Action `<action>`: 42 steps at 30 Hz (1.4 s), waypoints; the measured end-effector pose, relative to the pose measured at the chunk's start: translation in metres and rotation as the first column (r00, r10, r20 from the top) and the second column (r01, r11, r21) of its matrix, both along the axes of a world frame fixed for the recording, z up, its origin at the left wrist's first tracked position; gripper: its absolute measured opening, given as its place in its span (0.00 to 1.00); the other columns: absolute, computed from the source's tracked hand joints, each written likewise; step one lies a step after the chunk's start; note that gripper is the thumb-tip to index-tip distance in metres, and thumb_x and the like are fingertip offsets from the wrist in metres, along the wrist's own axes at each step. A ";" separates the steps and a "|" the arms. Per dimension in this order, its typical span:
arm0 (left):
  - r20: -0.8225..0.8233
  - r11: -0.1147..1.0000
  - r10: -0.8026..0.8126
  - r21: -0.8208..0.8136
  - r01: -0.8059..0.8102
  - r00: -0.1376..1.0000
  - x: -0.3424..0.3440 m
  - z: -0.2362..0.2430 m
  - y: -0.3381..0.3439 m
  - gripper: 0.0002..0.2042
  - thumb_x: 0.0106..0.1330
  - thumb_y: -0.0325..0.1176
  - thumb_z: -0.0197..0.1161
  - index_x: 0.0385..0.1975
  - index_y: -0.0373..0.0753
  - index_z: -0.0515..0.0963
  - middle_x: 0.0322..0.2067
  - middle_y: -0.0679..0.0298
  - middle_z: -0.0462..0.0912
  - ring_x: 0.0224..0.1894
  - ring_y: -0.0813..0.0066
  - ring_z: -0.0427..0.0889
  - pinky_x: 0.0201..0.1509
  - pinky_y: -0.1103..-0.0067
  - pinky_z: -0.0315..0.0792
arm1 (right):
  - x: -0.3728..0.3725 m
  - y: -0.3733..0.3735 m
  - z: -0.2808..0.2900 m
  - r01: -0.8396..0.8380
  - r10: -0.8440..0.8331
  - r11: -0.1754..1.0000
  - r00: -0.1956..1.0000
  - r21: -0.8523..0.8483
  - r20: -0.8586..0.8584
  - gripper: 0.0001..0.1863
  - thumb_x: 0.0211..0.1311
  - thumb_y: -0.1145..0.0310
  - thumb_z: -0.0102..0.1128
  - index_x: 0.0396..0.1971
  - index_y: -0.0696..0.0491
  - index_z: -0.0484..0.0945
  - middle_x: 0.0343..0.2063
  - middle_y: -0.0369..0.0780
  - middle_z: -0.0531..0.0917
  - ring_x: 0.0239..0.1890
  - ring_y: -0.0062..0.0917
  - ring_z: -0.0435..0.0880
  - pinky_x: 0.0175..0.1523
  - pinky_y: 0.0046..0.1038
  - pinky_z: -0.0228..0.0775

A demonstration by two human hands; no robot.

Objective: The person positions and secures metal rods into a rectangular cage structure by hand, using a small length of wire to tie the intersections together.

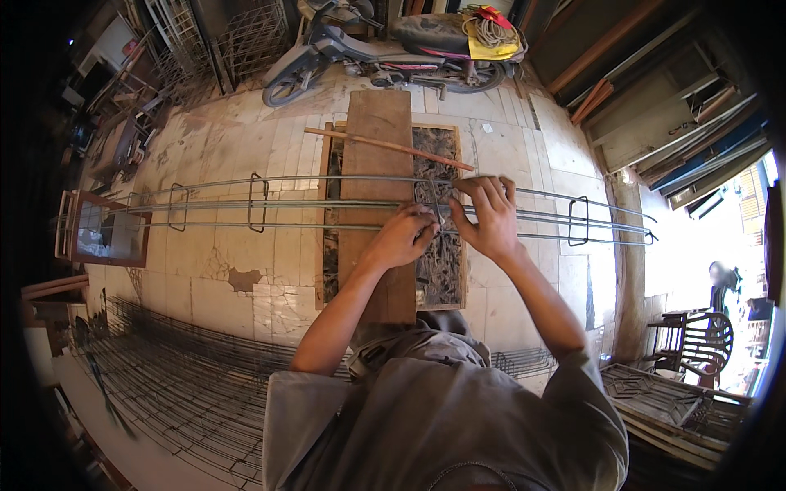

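A long cage of thin steel rods [295,204] runs from left to right in front of me. Rectangular wire stirrups [264,202] ring the rods at intervals, one of them between my hands. My left hand [403,237] is closed at the middle and lower rods, its fingers pinched beside that stirrup; what they pinch is too small to make out. Just right of the stirrup, my right hand [491,217] curls its fingers over the upper rod, thumb toward the stirrup. Beneath the cage lies a brown wooden plank [378,135], crossed by a thin wooden stick [393,146].
Under the plank is a wood-framed dark panel [442,282]. A motorbike [377,61] stands at the far side. Wire mesh [188,385] lies at the near left, and a small framed box [110,231] sits by the cage's left end. Wooden chairs [704,340] stand at right.
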State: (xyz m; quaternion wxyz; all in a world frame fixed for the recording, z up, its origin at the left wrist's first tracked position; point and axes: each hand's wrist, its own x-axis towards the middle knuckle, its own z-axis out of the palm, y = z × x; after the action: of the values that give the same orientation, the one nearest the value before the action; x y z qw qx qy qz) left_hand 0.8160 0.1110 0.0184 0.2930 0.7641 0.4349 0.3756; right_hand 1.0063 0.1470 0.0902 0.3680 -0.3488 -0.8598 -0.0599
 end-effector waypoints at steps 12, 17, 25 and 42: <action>-0.097 0.999 0.033 -0.010 -0.034 0.995 0.000 0.003 -0.001 0.07 0.62 0.29 0.59 0.32 0.31 0.80 0.38 0.50 0.83 0.46 0.49 0.78 0.56 0.62 0.69 | 0.011 -0.023 -0.057 -0.038 0.043 0.875 0.999 -0.483 0.001 0.07 0.60 0.64 0.65 0.35 0.49 0.79 0.34 0.36 0.81 0.41 0.31 0.80 0.46 0.37 0.61; -0.179 0.997 0.070 -0.016 -0.074 0.981 0.006 -0.003 0.001 0.07 0.60 0.28 0.60 0.33 0.31 0.80 0.37 0.49 0.84 0.46 0.49 0.79 0.56 0.62 0.70 | 0.009 -0.024 -0.064 -0.041 0.022 0.863 0.999 -0.504 -0.043 0.05 0.60 0.68 0.62 0.33 0.50 0.77 0.32 0.37 0.80 0.40 0.33 0.79 0.45 0.39 0.61; -0.125 0.994 0.110 0.023 -0.108 0.986 0.008 -0.010 0.002 0.08 0.58 0.25 0.60 0.35 0.31 0.82 0.37 0.49 0.85 0.43 0.48 0.80 0.55 0.63 0.70 | 0.000 -0.036 -0.083 0.057 -0.086 0.940 0.994 -0.337 -0.071 0.05 0.58 0.72 0.61 0.31 0.52 0.74 0.31 0.39 0.76 0.39 0.36 0.76 0.45 0.40 0.61; -0.155 0.999 0.040 0.040 -0.034 0.987 0.007 -0.002 0.014 0.08 0.64 0.31 0.62 0.33 0.32 0.82 0.36 0.50 0.85 0.39 0.50 0.82 0.46 0.64 0.76 | 0.002 -0.052 -0.105 0.089 -0.098 0.992 0.990 -0.086 -0.103 0.09 0.49 0.74 0.65 0.31 0.51 0.77 0.36 0.34 0.80 0.47 0.30 0.78 0.54 0.45 0.62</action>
State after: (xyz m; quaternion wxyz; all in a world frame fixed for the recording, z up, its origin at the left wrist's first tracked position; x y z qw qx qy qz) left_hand 0.8231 0.1248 0.0166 0.2371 0.7881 0.4636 0.3283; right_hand 1.0086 0.0955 -0.0149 0.3959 -0.4062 -0.8232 -0.0235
